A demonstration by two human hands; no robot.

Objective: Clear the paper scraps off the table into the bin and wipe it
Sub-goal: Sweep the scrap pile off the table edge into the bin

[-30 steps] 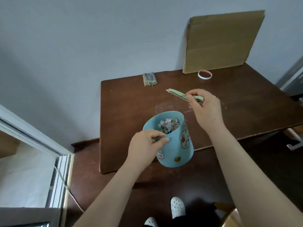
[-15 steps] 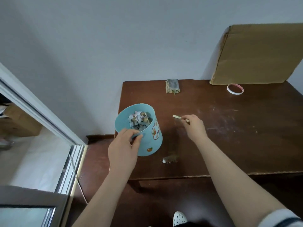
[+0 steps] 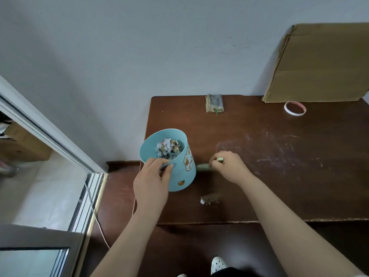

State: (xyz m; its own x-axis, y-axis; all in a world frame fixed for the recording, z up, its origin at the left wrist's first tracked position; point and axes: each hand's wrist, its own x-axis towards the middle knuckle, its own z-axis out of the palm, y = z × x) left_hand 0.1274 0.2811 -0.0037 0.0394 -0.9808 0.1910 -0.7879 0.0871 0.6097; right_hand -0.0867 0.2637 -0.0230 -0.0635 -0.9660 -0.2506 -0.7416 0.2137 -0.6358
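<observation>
Left hand (image 3: 151, 180) pinching the rim of the blue bin (image 3: 175, 164), right hand (image 3: 227, 166) just beside it, fingers closed around a green strip (image 3: 203, 167), paper scraps (image 3: 168, 147) inside the bin

Counter (image 3: 259, 136): right end cut by frame edge. Cardboard sheet (image 3: 319, 62): right side cropped. Green tool (image 3: 202, 166) in right hand (image 3: 227, 166): blurred, mostly hidden. Debris pile (image 3: 209, 198): unidentifiable.

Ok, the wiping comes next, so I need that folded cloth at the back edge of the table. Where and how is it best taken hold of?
Pinch the folded cloth from above across its two long side edges, near the middle. It lies flat on the table with bare wood on both sides, so fingers fit there. The wall behind makes a rear approach awkward, I would judge.
</observation>
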